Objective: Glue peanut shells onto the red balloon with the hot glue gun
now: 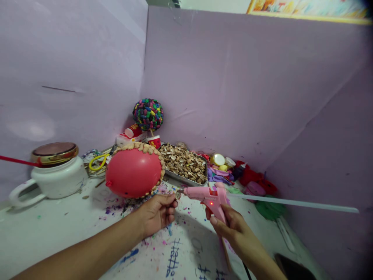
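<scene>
A pink glue gun [208, 196] with a lit red light and a long clear glue stick out of its back is gripped in my right hand [230, 225]. Its nozzle points left, at the fingertips of my left hand [160, 214]. Those fingers are pinched round a small piece, apparently a shell. Just behind my left hand sits a red balloon [135, 173], its far edge and right side covered with tan shells. A metal tray [183, 179] piled with brown shells [185, 163] lies to the right of the balloon.
At the left stands a white mug [60, 177] with a gold-rimmed lid. A multicoloured ball [148, 114] rises above a red cup at the back. Deflated balloons [221, 175] and small jars lie right of the tray. A dark object [293, 267] is at the lower right.
</scene>
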Demonstrator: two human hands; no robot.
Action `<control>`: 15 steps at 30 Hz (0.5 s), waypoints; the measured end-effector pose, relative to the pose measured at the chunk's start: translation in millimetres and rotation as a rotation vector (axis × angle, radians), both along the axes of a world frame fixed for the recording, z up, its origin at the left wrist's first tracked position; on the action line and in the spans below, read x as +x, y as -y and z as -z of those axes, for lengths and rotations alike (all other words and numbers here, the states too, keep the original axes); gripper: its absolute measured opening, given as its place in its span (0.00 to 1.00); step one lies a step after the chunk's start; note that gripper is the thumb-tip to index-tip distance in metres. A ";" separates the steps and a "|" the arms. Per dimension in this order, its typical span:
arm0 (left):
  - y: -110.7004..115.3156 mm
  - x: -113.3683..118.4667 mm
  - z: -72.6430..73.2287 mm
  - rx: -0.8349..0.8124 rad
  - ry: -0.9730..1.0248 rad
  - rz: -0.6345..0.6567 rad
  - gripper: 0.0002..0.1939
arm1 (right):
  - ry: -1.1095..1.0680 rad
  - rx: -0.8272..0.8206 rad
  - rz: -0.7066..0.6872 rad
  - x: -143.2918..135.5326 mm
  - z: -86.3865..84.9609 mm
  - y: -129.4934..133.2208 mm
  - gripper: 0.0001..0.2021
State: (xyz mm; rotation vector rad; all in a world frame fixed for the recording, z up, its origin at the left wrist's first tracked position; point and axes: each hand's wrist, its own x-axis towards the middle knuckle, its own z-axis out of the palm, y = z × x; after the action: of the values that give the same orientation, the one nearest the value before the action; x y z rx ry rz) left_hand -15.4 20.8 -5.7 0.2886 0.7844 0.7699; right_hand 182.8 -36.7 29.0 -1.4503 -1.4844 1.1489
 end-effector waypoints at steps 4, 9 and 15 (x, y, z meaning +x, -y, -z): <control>0.2 -0.3 0.5 0.003 0.001 -0.003 0.05 | 0.006 -0.006 0.013 -0.3 0.6 0.5 0.13; 0.7 0.3 -0.5 0.006 0.004 -0.006 0.05 | -0.022 -0.005 0.016 -0.5 2.4 -0.9 0.14; 0.6 0.9 -0.4 0.006 0.001 -0.016 0.05 | -0.060 -0.011 0.058 -2.3 1.8 -0.4 0.14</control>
State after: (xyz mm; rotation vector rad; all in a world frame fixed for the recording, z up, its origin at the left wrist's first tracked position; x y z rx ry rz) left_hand -14.5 20.2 -5.3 0.2875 0.7840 0.7875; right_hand 180.6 -36.3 27.2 -1.4442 -1.3880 1.1577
